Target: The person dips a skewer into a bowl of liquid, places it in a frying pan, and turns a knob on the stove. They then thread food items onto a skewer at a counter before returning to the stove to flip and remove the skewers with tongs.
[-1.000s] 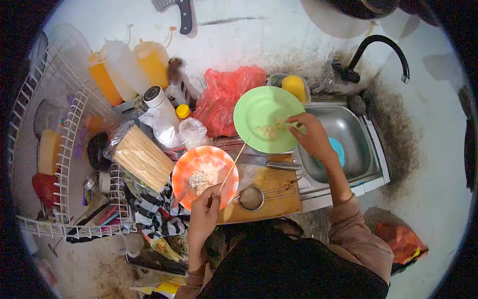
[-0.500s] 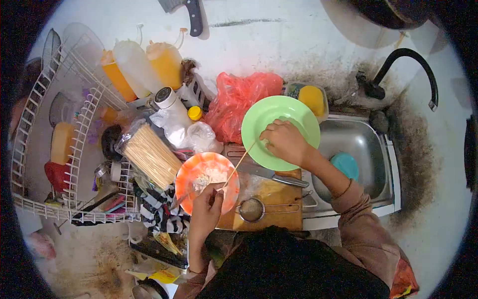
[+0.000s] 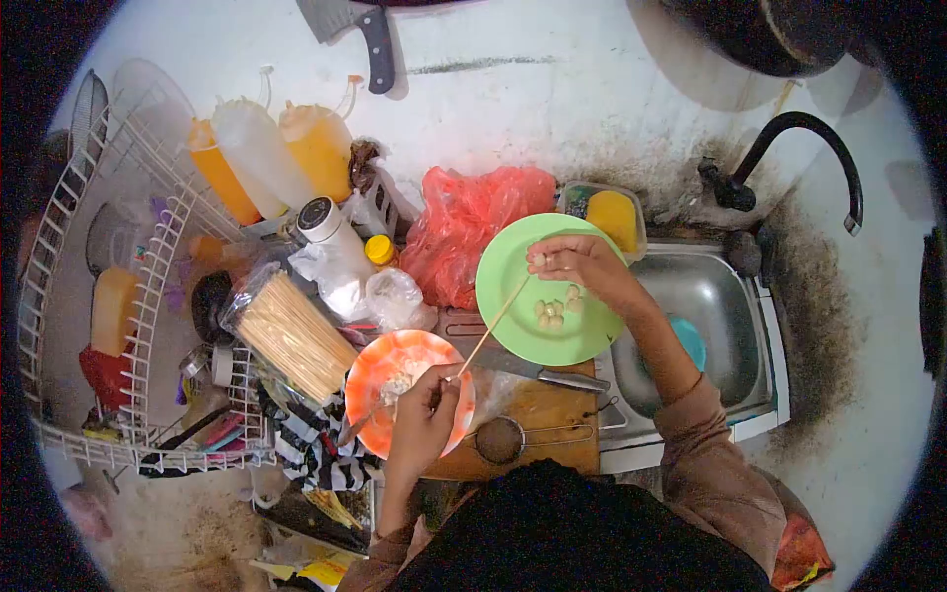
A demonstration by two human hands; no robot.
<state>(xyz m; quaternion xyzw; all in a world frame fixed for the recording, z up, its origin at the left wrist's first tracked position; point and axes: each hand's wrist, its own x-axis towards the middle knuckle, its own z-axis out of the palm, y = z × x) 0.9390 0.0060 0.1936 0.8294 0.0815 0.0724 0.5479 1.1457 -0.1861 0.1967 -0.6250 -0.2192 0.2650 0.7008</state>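
My left hand [image 3: 425, 412] pinches a thin wooden skewer [image 3: 492, 327] above the orange-rimmed bowl [image 3: 361, 378], which has pale pieces inside. The skewer slants up to the right, its far end near my right hand [image 3: 577, 264]. Over the green plate [image 3: 505, 259], the fingertips of my right hand are closed on a small pale ball [image 3: 539, 259]. Several more pale balls [image 3: 549, 315] lie on the plate, below that hand.
A packet of skewers [image 3: 294, 335] lies left of the bowl. A knife [image 3: 572, 381] and a strainer [image 3: 499, 439] rest on the wooden board [image 3: 562, 454]. Behind are a red plastic bag [image 3: 473, 217] and sauce bottles [image 3: 316, 148]. Right is a sink [image 3: 735, 326] with a black tap [image 3: 824, 123].
My right hand has lifted from the plate's middle with a pale ball in its fingertips, uncovering the other balls. The view has shifted slightly, and my left hand still holds the skewer.
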